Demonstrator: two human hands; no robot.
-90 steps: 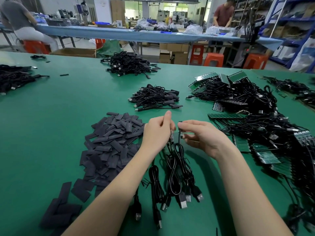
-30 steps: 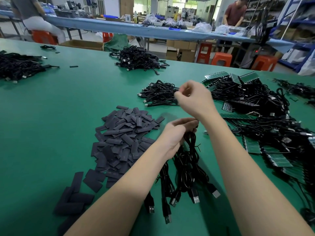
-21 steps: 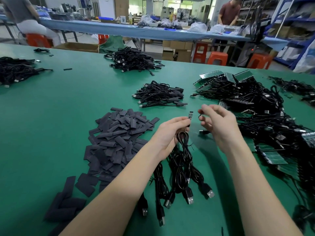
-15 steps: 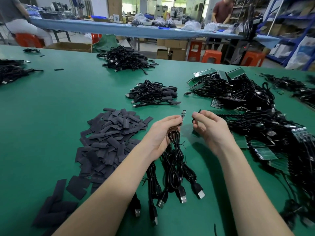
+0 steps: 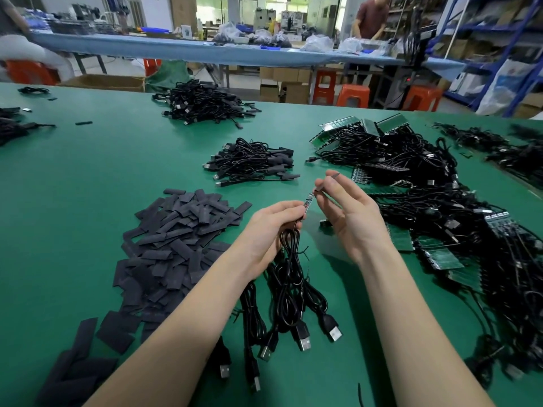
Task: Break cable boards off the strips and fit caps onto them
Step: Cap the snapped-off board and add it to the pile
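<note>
My left hand [image 5: 271, 230] grips a bundle of black USB cables [image 5: 289, 292] that hangs down to the table. One small cable board [image 5: 308, 201] sticks up from its fingertips. My right hand [image 5: 351, 215] is right beside it, thumb and forefinger pinching a small dark cap [image 5: 319, 188] just above the board's tip. A heap of flat black caps [image 5: 176, 239] lies to the left of my hands. Green board strips with cables attached [image 5: 440, 257] are piled on the right.
A small pile of capped cables [image 5: 252, 163] lies beyond my hands, with a bigger cable pile [image 5: 202, 102] farther back. More cables lie at the far left [image 5: 14, 124] and far right [image 5: 499, 145]. The green table [image 5: 88, 171] ends at an aisle with orange stools and people at another bench.
My right hand reached out over the small capped pile, then came back to the board held by my left hand. It now pinches a cap at the board's tip.
</note>
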